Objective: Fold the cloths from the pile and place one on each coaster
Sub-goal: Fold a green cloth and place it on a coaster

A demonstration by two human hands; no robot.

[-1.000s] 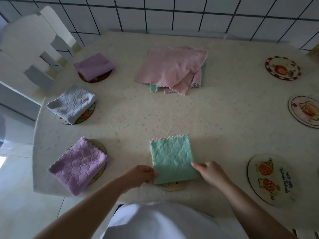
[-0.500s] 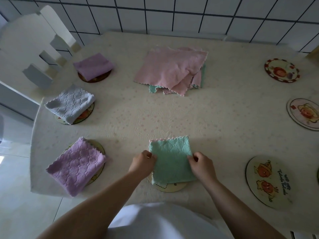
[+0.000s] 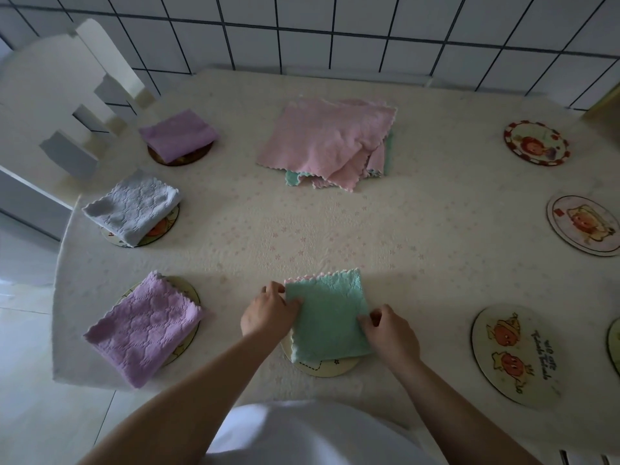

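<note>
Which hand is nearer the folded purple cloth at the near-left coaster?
Left. The left hand sits at the green cloth's left edge, just right of the purple cloth. The right hand is on the green cloth's far side.

Take the pile of cloths (image 3: 330, 142) as your landmark, lying at the far middle of the surface (image 3: 419, 236). Left of it: three coasters in a column, each with a folded cloth on top. Right of it: three bare coasters. Directly nearer you than the pile: a folded cloth (image 3: 327, 318) on a coaster (image 3: 322, 365), your hands either side.
</note>
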